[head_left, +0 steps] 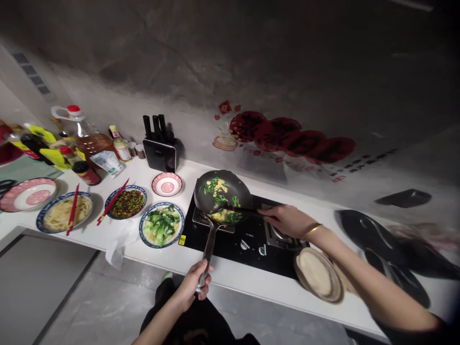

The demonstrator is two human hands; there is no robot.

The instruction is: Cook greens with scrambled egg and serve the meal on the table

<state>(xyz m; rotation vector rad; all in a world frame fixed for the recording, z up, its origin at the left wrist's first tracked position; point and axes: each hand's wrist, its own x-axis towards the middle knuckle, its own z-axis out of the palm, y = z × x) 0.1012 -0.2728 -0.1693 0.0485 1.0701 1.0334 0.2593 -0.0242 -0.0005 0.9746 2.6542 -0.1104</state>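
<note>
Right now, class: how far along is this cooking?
Done: greens plate, noodle plate and chopped-pepper plate stand served. In hand: left hand holds the pan of greens and egg; right hand stirs. Left: plating; pink bowl sits unfilled.

You had a plate of greens [161, 225], a noodle plate [64, 212] with red chopsticks [73, 209] across it, a knife block [160, 151] (against the wall) and an oil bottle [86, 134] nearby.

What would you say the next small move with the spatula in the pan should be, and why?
Probably sweep the spatula toward the far side. The right hand holds its blade at the near edge of the pan, while egg and greens lie in a separate clump farther back. The left hand grips the handle.
</note>
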